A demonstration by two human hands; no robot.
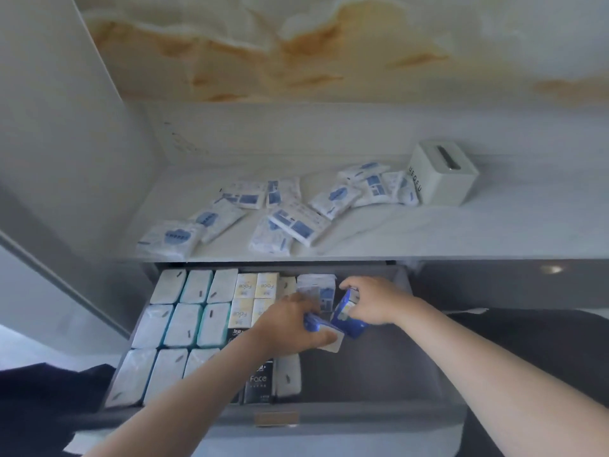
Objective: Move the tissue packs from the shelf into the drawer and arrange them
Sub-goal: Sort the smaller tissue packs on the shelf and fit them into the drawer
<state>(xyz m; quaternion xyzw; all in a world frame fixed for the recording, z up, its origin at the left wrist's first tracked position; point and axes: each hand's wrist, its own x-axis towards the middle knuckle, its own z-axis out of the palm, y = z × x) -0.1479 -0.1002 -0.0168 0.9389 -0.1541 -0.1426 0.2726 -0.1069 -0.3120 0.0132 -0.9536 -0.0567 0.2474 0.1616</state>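
Left hand: fingers curled round a blue-edged tissue pack. The thumb side is hidden, so how deep the hold goes is unclear.
Right hand: fingers closed over a second blue pack, held tilted, one end down.

The two packs nearly touch. Both are low inside the open drawer, just right of the filled columns and in front of a blue-and-white pack standing at the back. Left part of the drawer: white packs in tidy rows. Next column: yellow "Face" packs.

Step in hand, as judged: placing and aligning two packs to start a new column in the drawer. The shelf above carries a loose scatter of blue-and-white packs beside a white tissue box, so the transfer looks well short of done.

Next move calls for setting both packs down flush with their neighbours, letting go, then reaching up to the shelf for more.
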